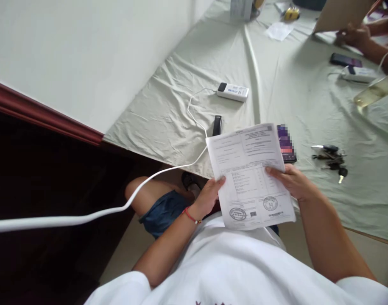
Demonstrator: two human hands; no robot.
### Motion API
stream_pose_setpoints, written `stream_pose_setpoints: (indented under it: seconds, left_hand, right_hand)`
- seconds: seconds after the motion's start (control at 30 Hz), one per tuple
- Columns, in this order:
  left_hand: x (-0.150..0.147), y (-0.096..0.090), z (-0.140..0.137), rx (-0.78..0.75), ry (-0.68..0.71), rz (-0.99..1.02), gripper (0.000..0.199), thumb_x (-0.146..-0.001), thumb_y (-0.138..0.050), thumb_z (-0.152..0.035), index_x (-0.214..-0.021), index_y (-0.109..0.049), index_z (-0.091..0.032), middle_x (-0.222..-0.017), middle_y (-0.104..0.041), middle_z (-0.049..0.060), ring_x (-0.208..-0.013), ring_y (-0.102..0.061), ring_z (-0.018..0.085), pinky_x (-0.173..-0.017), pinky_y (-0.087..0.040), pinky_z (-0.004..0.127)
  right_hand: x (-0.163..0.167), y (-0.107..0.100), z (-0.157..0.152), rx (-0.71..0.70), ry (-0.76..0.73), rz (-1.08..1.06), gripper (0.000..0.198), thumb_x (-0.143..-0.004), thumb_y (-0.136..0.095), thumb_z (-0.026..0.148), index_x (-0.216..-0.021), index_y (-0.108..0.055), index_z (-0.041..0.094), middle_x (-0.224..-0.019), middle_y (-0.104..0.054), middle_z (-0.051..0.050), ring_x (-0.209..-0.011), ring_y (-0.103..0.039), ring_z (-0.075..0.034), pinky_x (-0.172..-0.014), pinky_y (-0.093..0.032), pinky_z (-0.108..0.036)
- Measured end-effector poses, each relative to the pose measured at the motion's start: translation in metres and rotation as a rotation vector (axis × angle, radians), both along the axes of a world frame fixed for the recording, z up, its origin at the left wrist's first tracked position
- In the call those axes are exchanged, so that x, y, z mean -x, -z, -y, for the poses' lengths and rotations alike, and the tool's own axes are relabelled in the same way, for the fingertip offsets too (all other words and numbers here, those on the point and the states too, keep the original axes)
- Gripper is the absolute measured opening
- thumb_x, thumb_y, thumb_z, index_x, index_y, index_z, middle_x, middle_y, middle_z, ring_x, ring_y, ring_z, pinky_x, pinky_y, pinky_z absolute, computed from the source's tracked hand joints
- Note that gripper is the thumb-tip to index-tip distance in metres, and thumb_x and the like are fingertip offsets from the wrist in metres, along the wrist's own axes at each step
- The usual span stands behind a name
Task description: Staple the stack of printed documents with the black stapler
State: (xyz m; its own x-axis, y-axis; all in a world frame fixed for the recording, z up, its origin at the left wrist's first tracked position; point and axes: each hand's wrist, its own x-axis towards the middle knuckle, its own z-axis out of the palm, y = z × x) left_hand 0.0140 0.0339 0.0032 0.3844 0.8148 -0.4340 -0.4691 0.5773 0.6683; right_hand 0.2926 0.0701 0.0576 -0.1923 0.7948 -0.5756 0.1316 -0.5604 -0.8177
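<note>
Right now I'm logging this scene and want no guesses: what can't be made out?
In the head view:
Printed sheet: body text too small and blurred.
Left hand and right hand: fingers partly behind the sheet.
Phone and black object: partly covered by the sheet.
Phone's screen: pixelated.
Brown board: top cut off by the upper edge.

The sheet (252,180) carries print too small to read, the phone (286,146) half-vanishes behind it, and a clear container (376,96) runs off the right edge!
</note>
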Motion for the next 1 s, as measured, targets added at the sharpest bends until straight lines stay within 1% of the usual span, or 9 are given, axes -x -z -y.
stream_pose_setpoints:
  seconds: [0.1, 0.23, 0.33, 0.43, 0.6, 0.7, 0.8, 0.93, 1.0]
  left_hand:
    - [-0.002, 0.006, 0.005, 0.027, -0.161, -0.131, 0.062, -0.076, -0.084, -0.059, -0.116, -0.073, -0.014, -0.106, -0.079, 0.012, -0.087, -0.075, 0.025, -0.070, -0.061, 0.031]
    - [0.002, -0.003, -0.001, 0.012, -0.255, -0.222, 0.056, -0.069, -0.086, -0.062, -0.093, -0.072, -0.013, -0.083, -0.075, 0.006, -0.067, -0.069, 0.017, -0.055, -0.053, 0.024]
    - [0.006, -0.008, -0.010, 0.077, -0.276, -0.251, 0.049, -0.065, -0.089, -0.055, -0.075, -0.064, -0.014, -0.059, -0.060, -0.002, -0.046, -0.051, 0.008, -0.041, -0.035, 0.018]
    - [0.009, -0.010, -0.016, 0.147, -0.271, -0.253, 0.047, -0.062, -0.090, -0.047, -0.066, -0.057, -0.015, -0.050, -0.047, -0.007, -0.037, -0.035, 0.003, -0.036, -0.020, 0.016]
    - [0.010, -0.012, -0.023, 0.178, -0.273, -0.224, 0.044, -0.060, -0.090, -0.041, -0.065, -0.054, -0.015, -0.052, -0.046, -0.008, -0.037, -0.033, 0.001, -0.035, -0.016, 0.015]
    - [0.010, -0.016, -0.029, 0.216, -0.266, -0.239, 0.038, -0.063, -0.087, -0.037, -0.069, -0.058, -0.014, -0.054, -0.050, -0.006, -0.037, -0.034, 0.002, -0.036, -0.017, 0.016]
    - [0.009, -0.020, -0.033, 0.218, -0.290, -0.273, 0.034, -0.066, -0.086, -0.036, -0.071, -0.060, -0.014, -0.055, -0.053, -0.005, -0.039, -0.039, 0.004, -0.038, -0.026, 0.018]
    - [0.009, -0.015, -0.032, 0.084, -0.290, -0.324, 0.041, -0.068, -0.086, -0.048, -0.077, -0.065, -0.013, -0.063, -0.063, -0.001, -0.050, -0.053, 0.010, -0.050, -0.043, 0.023]
    - [0.011, -0.009, -0.030, 0.015, -0.284, -0.360, 0.045, -0.069, -0.084, -0.053, -0.079, -0.066, -0.013, -0.069, -0.067, 0.001, -0.060, -0.060, 0.014, -0.059, -0.050, 0.026]
  right_hand:
    - [0.002, 0.012, 0.002, 0.127, 0.075, -0.047, 0.039, -0.075, -0.084, 0.051, -0.101, -0.080, 0.022, -0.097, -0.081, -0.006, -0.082, -0.079, -0.028, -0.072, -0.068, -0.038]
    - [0.010, 0.020, -0.004, 0.197, 0.104, -0.044, 0.038, -0.073, -0.087, 0.048, -0.098, -0.079, 0.021, -0.092, -0.081, -0.006, -0.078, -0.079, -0.026, -0.068, -0.068, -0.035]
    - [0.018, 0.021, -0.012, 0.128, 0.113, -0.019, 0.037, -0.077, -0.083, 0.051, -0.101, -0.078, 0.023, -0.089, -0.081, -0.004, -0.071, -0.077, -0.021, -0.060, -0.064, -0.029]
    - [0.022, 0.022, -0.019, 0.002, 0.149, 0.012, 0.038, -0.082, -0.076, 0.054, -0.107, -0.076, 0.025, -0.091, -0.081, -0.003, -0.069, -0.075, -0.018, -0.058, -0.061, -0.025]
    - [0.020, 0.025, -0.023, -0.055, 0.148, 0.040, 0.039, -0.084, -0.073, 0.054, -0.109, -0.076, 0.024, -0.095, -0.081, -0.003, -0.072, -0.076, -0.020, -0.060, -0.062, -0.027]
    - [0.021, 0.026, -0.025, -0.059, 0.161, 0.052, 0.039, -0.084, -0.072, 0.053, -0.110, -0.076, 0.024, -0.096, -0.081, -0.003, -0.072, -0.076, -0.022, -0.062, -0.063, -0.030]
    - [0.024, 0.026, -0.027, -0.058, 0.199, 0.036, 0.038, -0.083, -0.072, 0.053, -0.109, -0.077, 0.025, -0.095, -0.081, -0.003, -0.073, -0.077, -0.024, -0.063, -0.063, -0.032]
    - [0.026, 0.028, -0.028, -0.061, 0.228, 0.009, 0.035, -0.081, -0.074, 0.052, -0.105, -0.078, 0.025, -0.094, -0.081, -0.003, -0.074, -0.077, -0.024, -0.065, -0.063, -0.033]
    - [0.025, 0.030, -0.027, -0.063, 0.200, 0.033, 0.036, -0.082, -0.072, 0.054, -0.104, -0.077, 0.025, -0.093, -0.080, -0.003, -0.074, -0.076, -0.024, -0.065, -0.063, -0.034]
